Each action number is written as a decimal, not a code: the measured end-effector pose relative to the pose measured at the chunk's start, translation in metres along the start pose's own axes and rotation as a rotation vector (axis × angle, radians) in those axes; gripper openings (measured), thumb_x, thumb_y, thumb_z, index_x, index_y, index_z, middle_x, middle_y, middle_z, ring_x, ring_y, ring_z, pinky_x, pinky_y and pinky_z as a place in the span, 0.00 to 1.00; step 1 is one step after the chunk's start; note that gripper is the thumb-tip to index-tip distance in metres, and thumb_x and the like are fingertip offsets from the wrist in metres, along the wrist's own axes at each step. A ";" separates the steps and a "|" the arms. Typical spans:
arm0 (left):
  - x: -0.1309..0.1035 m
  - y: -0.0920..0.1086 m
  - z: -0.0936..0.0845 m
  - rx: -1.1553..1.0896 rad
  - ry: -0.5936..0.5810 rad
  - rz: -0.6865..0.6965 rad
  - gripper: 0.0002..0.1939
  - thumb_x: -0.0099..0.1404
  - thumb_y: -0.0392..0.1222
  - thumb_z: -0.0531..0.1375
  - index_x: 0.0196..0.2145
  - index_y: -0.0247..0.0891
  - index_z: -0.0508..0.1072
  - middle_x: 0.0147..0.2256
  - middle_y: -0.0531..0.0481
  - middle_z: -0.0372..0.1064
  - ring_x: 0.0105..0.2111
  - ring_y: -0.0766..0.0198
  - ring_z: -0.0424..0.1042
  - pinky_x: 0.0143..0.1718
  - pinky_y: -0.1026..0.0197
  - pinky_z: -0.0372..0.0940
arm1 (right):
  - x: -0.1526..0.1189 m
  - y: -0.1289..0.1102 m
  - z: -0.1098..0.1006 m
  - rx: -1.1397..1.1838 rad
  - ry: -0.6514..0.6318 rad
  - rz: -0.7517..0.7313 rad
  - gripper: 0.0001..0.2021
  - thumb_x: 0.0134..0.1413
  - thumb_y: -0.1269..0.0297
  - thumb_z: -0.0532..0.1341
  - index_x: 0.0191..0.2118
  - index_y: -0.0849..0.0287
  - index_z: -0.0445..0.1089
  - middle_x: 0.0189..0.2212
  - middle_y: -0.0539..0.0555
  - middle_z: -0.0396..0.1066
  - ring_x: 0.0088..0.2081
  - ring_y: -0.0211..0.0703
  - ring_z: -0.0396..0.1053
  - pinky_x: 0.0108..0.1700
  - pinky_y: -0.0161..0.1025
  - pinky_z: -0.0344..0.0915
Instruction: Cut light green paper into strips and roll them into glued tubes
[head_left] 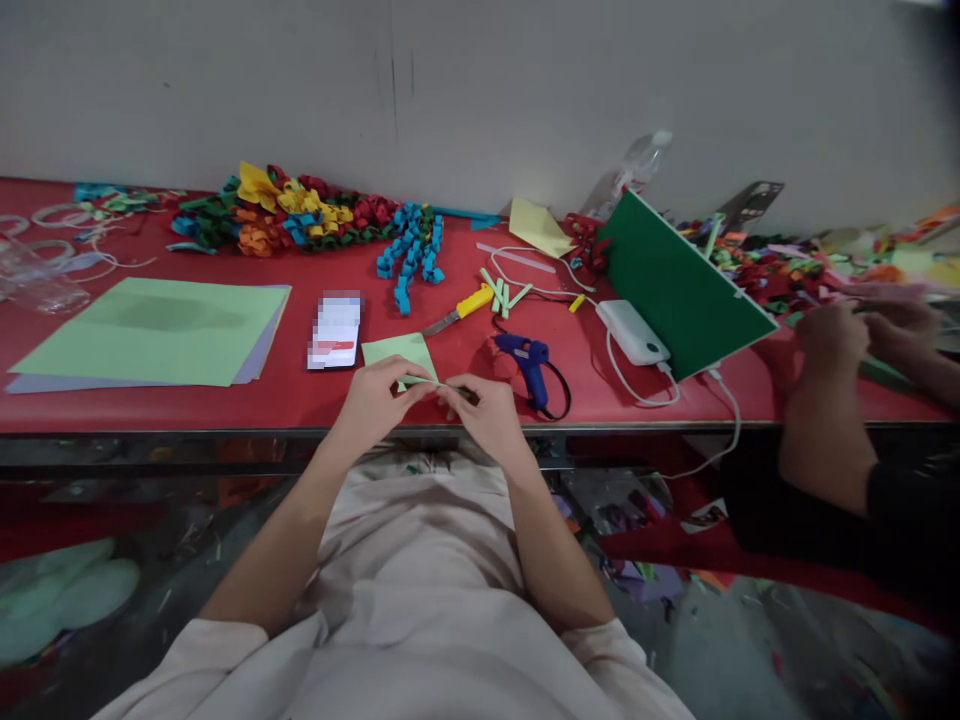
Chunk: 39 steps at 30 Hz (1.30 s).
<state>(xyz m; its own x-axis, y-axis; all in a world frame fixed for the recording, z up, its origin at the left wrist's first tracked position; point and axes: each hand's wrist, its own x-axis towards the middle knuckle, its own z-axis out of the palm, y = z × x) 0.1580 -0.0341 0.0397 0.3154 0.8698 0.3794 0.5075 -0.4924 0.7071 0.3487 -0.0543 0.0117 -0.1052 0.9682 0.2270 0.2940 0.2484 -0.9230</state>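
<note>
Between the fingertips of both hands is a narrow light green paper strip (418,380), held over the table's front edge. My left hand (381,398) pinches its left part, and my right hand (484,408) pinches the right end. A light green paper sheet (399,349) lies just behind my left hand. Behind it rests a yellow-handled knife (471,302), its blade pointing left. Several short green strips (506,295) are piled by the knife's handle. To the right of my right hand lies a blue glue gun (529,365).
On the red table (300,402) are a phone (335,330), large paper sheets (150,330), colourful paper chains (300,212), a white power bank (634,332) with cables and a green board (675,280). A co-worker's hands (832,340) are at the right.
</note>
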 end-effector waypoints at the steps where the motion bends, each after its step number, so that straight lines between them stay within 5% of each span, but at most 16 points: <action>1: -0.002 0.002 -0.001 -0.035 0.004 -0.011 0.09 0.68 0.46 0.63 0.36 0.40 0.80 0.37 0.48 0.79 0.35 0.61 0.75 0.34 0.62 0.66 | -0.001 -0.004 0.000 -0.031 -0.024 -0.027 0.13 0.62 0.52 0.63 0.35 0.57 0.78 0.25 0.51 0.76 0.25 0.40 0.72 0.30 0.34 0.66; 5: -0.008 0.005 -0.007 -0.173 -0.012 -0.051 0.11 0.68 0.48 0.63 0.35 0.40 0.82 0.35 0.48 0.80 0.35 0.60 0.78 0.36 0.62 0.69 | -0.006 -0.014 -0.004 0.008 -0.109 -0.048 0.16 0.66 0.53 0.59 0.33 0.57 0.76 0.25 0.51 0.75 0.24 0.40 0.73 0.30 0.35 0.67; 10: -0.009 -0.002 -0.012 -0.200 -0.061 -0.095 0.15 0.72 0.47 0.57 0.47 0.40 0.80 0.31 0.49 0.78 0.31 0.62 0.76 0.35 0.63 0.68 | -0.006 -0.013 -0.016 0.085 -0.145 0.030 0.15 0.66 0.53 0.59 0.50 0.54 0.73 0.28 0.50 0.76 0.26 0.40 0.73 0.32 0.36 0.69; 15: -0.009 -0.006 -0.008 -0.123 -0.131 0.041 0.15 0.72 0.45 0.58 0.51 0.41 0.79 0.41 0.46 0.77 0.38 0.62 0.75 0.39 0.63 0.68 | 0.000 -0.009 -0.018 -0.011 -0.062 0.037 0.12 0.66 0.54 0.59 0.40 0.57 0.75 0.25 0.49 0.73 0.22 0.36 0.67 0.27 0.33 0.62; 19: -0.012 -0.010 -0.008 -0.041 -0.146 0.091 0.16 0.74 0.44 0.55 0.55 0.42 0.76 0.45 0.45 0.76 0.42 0.62 0.75 0.44 0.61 0.67 | -0.006 -0.008 -0.016 -0.085 -0.028 0.020 0.14 0.68 0.55 0.56 0.45 0.58 0.74 0.25 0.48 0.71 0.21 0.35 0.66 0.26 0.33 0.61; 25: -0.013 -0.027 -0.011 0.035 -0.075 -0.035 0.20 0.76 0.41 0.49 0.60 0.39 0.69 0.45 0.43 0.77 0.41 0.60 0.76 0.44 0.59 0.69 | -0.041 0.005 -0.049 -0.518 0.746 -0.077 0.11 0.67 0.57 0.55 0.41 0.59 0.69 0.31 0.54 0.70 0.28 0.40 0.67 0.32 0.37 0.64; 28: -0.007 -0.028 0.000 0.059 -0.021 -0.092 0.17 0.75 0.40 0.51 0.58 0.38 0.69 0.42 0.44 0.77 0.37 0.60 0.77 0.39 0.59 0.69 | -0.034 0.014 -0.073 -0.685 0.589 -0.012 0.17 0.63 0.52 0.59 0.47 0.61 0.68 0.40 0.60 0.70 0.37 0.47 0.69 0.40 0.44 0.68; 32: 0.007 -0.023 0.022 0.249 0.088 0.021 0.11 0.72 0.38 0.56 0.46 0.39 0.77 0.40 0.45 0.77 0.42 0.55 0.74 0.43 0.56 0.68 | -0.006 0.026 -0.084 -0.778 0.297 0.094 0.19 0.62 0.48 0.58 0.44 0.62 0.71 0.44 0.65 0.70 0.45 0.55 0.70 0.47 0.49 0.68; 39: 0.010 -0.031 0.032 0.262 0.065 0.062 0.14 0.70 0.31 0.55 0.48 0.35 0.78 0.40 0.44 0.73 0.42 0.56 0.71 0.45 0.56 0.68 | -0.012 0.008 -0.087 -0.635 0.242 0.101 0.19 0.64 0.48 0.56 0.39 0.61 0.74 0.29 0.58 0.74 0.33 0.49 0.72 0.36 0.41 0.65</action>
<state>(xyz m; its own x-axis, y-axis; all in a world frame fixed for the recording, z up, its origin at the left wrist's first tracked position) 0.1713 -0.0106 0.0025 0.3046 0.8336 0.4607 0.6816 -0.5286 0.5059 0.4349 -0.0616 0.0284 0.1459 0.9487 0.2806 0.7991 0.0542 -0.5987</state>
